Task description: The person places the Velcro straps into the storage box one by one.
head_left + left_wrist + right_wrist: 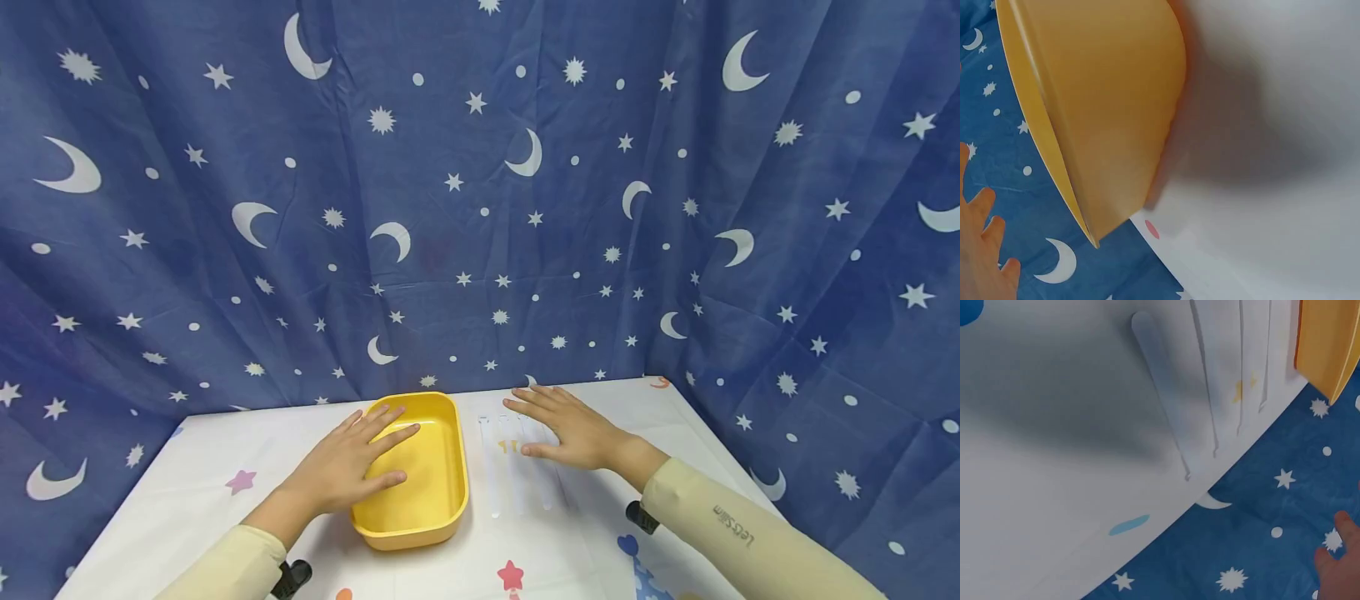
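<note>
My left hand (341, 467) is spread over the yellow box (416, 538), my right hand (577, 429) spread near the flat strips (491, 467), which lie right of it; neither pinches anything. A careless push could, I think, slide the box over the table's (570, 542) far edge. Toward me is more room.

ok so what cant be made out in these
Head view: part of the yellow bin, behind the left hand; part of the pale strips, behind the right hand.
Left wrist view: the bin's floor, hidden by its outer wall.
Right wrist view: the ends of three strips, cut off by the top edge.
</note>
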Demonstrator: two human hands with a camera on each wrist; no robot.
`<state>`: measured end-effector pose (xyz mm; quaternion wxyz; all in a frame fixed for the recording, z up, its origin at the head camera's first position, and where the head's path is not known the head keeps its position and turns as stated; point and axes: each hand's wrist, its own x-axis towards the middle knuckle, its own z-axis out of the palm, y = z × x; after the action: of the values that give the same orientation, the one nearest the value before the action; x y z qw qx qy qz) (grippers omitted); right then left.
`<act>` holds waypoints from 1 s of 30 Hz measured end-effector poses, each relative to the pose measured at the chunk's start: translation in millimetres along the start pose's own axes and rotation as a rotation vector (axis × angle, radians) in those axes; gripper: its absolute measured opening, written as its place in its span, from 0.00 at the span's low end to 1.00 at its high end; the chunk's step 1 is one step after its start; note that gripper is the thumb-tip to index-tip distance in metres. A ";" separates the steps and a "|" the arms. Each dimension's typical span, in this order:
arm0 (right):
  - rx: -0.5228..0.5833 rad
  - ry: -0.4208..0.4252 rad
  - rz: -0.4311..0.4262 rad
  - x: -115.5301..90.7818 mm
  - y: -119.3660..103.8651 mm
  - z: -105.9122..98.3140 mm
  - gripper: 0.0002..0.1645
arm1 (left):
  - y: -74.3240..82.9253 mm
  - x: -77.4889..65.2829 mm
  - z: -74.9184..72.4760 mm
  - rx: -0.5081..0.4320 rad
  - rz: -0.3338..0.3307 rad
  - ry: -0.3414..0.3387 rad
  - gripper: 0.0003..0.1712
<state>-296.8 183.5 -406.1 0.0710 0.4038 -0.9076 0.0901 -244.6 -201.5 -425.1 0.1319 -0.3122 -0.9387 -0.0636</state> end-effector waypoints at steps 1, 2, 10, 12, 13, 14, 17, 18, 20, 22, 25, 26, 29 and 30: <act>0.001 0.001 0.013 -0.2 1.6 0.0 0.43 | -1.2 -0.4 -0.4 -0.002 -0.010 -0.001 0.37; 0.001 0.003 0.025 -0.5 3.0 -0.1 0.42 | -2.2 -0.9 -0.7 -0.006 -0.018 0.000 0.37; 0.007 -0.030 0.111 -4.0 12.9 0.6 0.44 | -9.3 -2.6 2.7 -0.017 -0.068 -0.005 0.38; 0.011 -0.025 0.115 -4.6 15.0 1.0 0.43 | -11.3 -2.9 3.7 -0.016 -0.076 0.000 0.38; 0.017 -0.022 0.116 -5.0 15.9 1.2 0.43 | -12.3 -2.9 4.2 -0.014 -0.080 0.002 0.38; 0.020 -0.020 0.119 -5.4 16.9 1.5 0.43 | -13.2 -2.9 4.6 -0.015 -0.082 0.004 0.38; 0.027 -0.018 0.128 -6.7 19.7 2.6 0.43 | -15.9 -2.9 6.0 -0.016 -0.096 0.010 0.38; 0.027 -0.017 0.130 -7.2 20.7 3.0 0.43 | -16.8 -2.9 6.4 -0.020 -0.101 0.012 0.38; 0.029 -0.015 0.131 -8.0 22.7 3.9 0.42 | -18.7 -2.9 7.1 -0.021 -0.115 0.015 0.38; 0.034 -0.011 0.130 -8.8 24.7 4.7 0.42 | -20.6 -3.6 7.7 -0.028 -0.130 0.020 0.38; 0.042 -0.007 0.131 -10.1 27.4 6.6 0.42 | -23.8 -5.0 8.6 -0.031 -0.145 0.027 0.38; 0.044 -0.006 0.134 -10.6 28.3 7.3 0.42 | -24.9 -5.6 9.1 -0.033 -0.151 0.027 0.37; 0.047 -0.002 0.144 -11.3 31.0 8.8 0.42 | -27.8 -7.1 10.9 -0.034 -0.159 0.027 0.37; 0.049 0.001 0.149 -11.5 31.8 8.6 0.42 | -28.5 -7.4 11.6 -0.035 -0.159 0.030 0.37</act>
<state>-313.4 210.9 -420.2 0.0548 0.3366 -0.9326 0.1176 -258.5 -226.1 -439.3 0.1349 -0.2377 -0.9572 -0.0950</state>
